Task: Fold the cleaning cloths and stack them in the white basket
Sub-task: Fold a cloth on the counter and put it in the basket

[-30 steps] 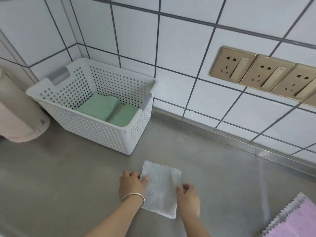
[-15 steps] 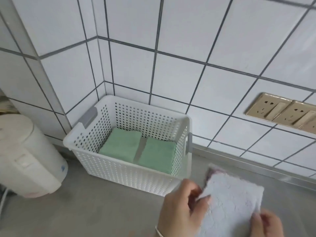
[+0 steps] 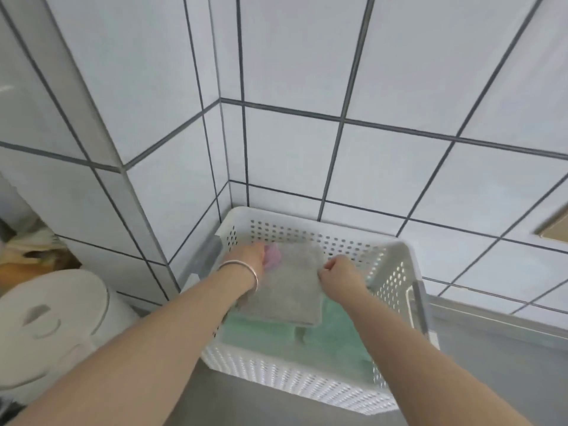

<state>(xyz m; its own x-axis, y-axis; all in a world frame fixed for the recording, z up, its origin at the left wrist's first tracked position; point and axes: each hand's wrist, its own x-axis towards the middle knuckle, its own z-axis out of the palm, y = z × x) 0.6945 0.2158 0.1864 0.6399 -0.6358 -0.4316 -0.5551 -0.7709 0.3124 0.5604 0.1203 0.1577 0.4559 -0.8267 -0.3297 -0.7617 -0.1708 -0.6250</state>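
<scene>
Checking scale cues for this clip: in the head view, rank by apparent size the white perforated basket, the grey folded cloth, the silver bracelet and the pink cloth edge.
1. White perforated plastic basket
2. Grey folded cloth, held at both sides by the left hand and right hand
3. Silver bracelet and pink cloth edge: look alike in size, and the pink is partly hidden, so unranked.

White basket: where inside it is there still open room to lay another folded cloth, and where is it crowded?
In the white basket, the right half over the green cloths is uncovered, bordered by the right wall and the near wall. The left rear is crowded: the left hand and right hand hold the grey cloth there.
</scene>
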